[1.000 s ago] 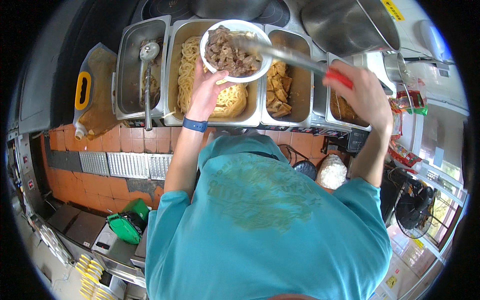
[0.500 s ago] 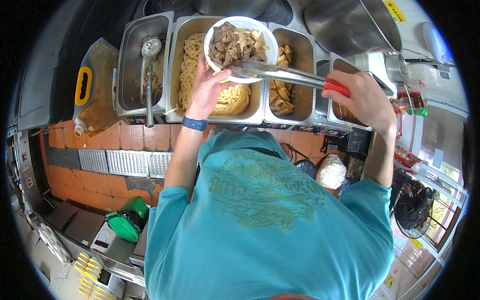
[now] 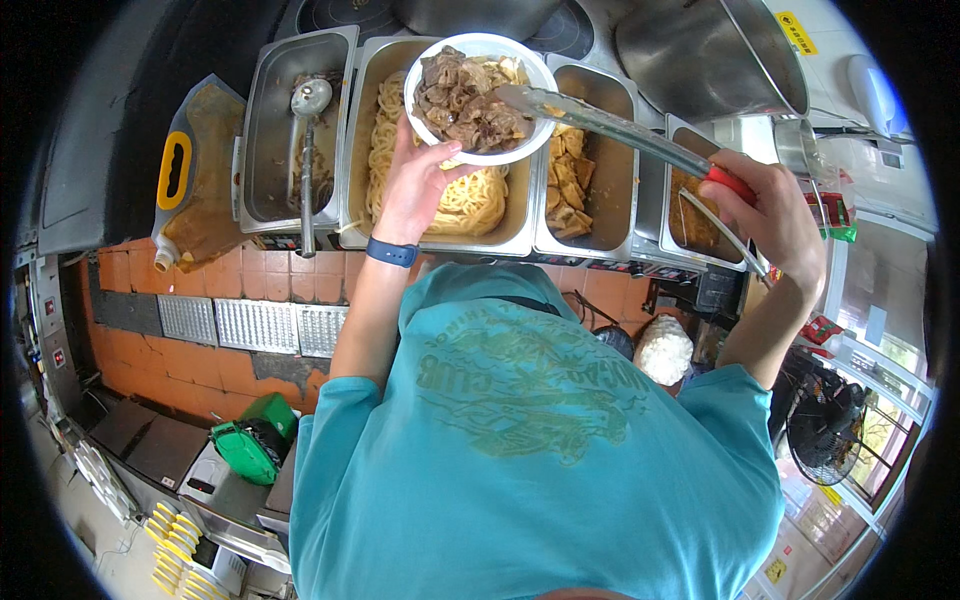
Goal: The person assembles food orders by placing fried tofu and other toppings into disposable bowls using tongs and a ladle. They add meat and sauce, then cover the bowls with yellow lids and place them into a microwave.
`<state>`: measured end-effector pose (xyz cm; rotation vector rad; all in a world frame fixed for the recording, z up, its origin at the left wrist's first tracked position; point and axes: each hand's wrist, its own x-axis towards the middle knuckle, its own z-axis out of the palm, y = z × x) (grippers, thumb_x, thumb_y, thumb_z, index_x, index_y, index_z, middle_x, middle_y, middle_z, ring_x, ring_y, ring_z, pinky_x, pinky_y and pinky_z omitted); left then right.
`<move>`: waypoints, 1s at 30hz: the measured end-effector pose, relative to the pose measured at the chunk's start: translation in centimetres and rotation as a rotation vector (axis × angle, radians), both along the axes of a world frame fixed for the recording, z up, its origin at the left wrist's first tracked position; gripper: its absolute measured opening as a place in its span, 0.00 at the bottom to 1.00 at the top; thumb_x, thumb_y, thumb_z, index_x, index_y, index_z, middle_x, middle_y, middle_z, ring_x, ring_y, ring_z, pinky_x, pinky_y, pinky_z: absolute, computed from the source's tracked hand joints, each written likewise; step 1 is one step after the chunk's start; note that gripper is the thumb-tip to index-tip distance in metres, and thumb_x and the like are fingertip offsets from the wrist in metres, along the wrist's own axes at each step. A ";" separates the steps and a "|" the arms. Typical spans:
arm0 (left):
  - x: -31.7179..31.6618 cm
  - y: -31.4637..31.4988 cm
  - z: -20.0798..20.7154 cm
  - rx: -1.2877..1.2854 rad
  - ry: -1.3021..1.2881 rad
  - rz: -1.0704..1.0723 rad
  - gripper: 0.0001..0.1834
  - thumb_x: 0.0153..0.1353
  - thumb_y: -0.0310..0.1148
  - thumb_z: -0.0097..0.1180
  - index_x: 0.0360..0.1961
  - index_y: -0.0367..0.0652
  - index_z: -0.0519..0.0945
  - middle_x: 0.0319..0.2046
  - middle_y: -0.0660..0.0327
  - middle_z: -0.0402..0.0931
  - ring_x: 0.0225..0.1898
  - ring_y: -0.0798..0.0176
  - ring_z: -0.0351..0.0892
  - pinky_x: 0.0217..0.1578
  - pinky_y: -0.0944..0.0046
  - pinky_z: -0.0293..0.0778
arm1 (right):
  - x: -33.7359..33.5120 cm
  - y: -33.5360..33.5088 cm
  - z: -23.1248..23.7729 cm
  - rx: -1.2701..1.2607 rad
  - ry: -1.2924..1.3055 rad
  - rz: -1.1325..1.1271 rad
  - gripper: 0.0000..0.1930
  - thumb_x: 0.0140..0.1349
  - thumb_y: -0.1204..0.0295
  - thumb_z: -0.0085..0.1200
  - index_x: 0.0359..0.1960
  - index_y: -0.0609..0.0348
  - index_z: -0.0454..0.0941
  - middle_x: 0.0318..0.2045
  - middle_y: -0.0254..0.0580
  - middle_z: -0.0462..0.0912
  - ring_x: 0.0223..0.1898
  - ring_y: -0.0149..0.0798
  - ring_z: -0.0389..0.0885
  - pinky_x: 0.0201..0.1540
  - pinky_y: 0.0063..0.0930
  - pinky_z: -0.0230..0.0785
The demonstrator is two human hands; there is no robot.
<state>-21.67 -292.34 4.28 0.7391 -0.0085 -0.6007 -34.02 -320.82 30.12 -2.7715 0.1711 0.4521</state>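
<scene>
My left hand (image 3: 412, 190) holds a white bowl (image 3: 492, 158) from its near left side, the thumb along the rim. Cooked sliced meat (image 3: 460, 95) fills much of it, with paler pieces at the back. In my right hand (image 3: 772, 205) are metal tongs (image 3: 625, 132) with red grips, their tips over the meat at the bowl's right. Below the bowl, a steel pan (image 3: 425, 243) contains pale thick noodles (image 3: 475, 208), partly hidden by the bowl and my left hand. Flat brown pieces (image 3: 570, 185) lie in the pan to the right.
Left of the noodles stands a pan (image 3: 263, 135) with a ladle (image 3: 310, 150) in it. A yellow-handled jug of brown liquid (image 3: 205, 150) lies farther left. At right is a pan of brown food (image 3: 693, 225), with a large steel pot (image 3: 715, 55) behind.
My right hand has moved right and slightly down. The tongs' tips have risen from the bowl's near edge to its right side. The meat now spreads farther across the bowl.
</scene>
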 end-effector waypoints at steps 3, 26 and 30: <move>0.0 -0.2 0.1 -0.006 0.012 -0.006 0.43 0.57 0.19 0.56 0.71 0.50 0.51 0.61 0.49 0.68 0.59 0.50 0.75 0.49 0.48 0.83 | 1.2 1.3 -1.3 -0.017 -0.006 0.078 0.14 0.66 0.62 0.58 0.38 0.63 0.78 0.22 0.49 0.78 0.23 0.47 0.76 0.30 0.36 0.68; -1.7 -0.4 0.9 0.051 0.011 -0.019 0.38 0.59 0.18 0.53 0.70 0.49 0.56 0.63 0.53 0.67 0.63 0.50 0.70 0.56 0.45 0.77 | -1.4 -0.3 -2.3 -0.114 -0.225 0.072 0.11 0.65 0.64 0.58 0.41 0.60 0.79 0.19 0.47 0.75 0.20 0.47 0.73 0.28 0.35 0.65; -1.7 -0.6 0.8 0.053 0.033 -0.005 0.38 0.59 0.18 0.53 0.70 0.49 0.56 0.63 0.53 0.67 0.63 0.50 0.70 0.56 0.45 0.76 | -1.6 -0.5 -1.5 -0.094 -0.187 -0.015 0.15 0.65 0.59 0.59 0.39 0.59 0.78 0.23 0.51 0.80 0.25 0.55 0.78 0.29 0.39 0.70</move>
